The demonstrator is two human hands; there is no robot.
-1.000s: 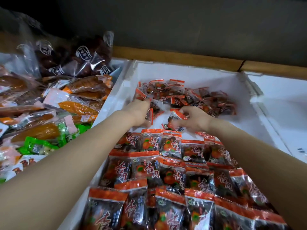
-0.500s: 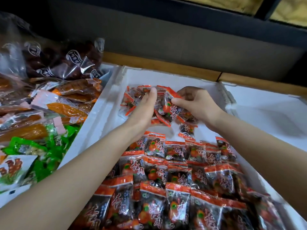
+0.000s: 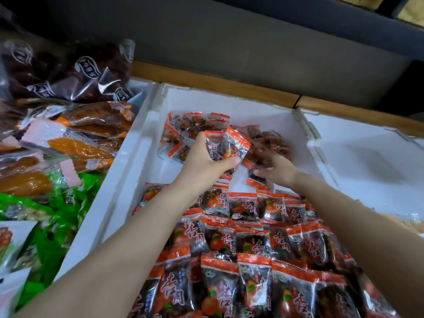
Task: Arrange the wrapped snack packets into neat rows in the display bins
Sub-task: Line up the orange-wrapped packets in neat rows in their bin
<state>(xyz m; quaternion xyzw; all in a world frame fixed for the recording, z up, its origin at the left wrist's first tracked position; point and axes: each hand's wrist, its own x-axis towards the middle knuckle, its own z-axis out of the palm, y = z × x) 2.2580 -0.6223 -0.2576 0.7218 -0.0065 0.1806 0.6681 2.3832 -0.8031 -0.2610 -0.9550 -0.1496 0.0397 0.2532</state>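
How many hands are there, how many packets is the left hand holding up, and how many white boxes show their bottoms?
Hands: 2, the left hand and the right hand.
Held packets: 2 showing, gripped in the left hand.
White bins with bare floor showing: 2, the middle bin and the right bin.
Total: 6.

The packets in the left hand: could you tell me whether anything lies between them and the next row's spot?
Mostly nothing. The held packets in the left hand hang over bare bin floor just beyond the top row. Only a few stray packets lie on that strip, by the right hand.
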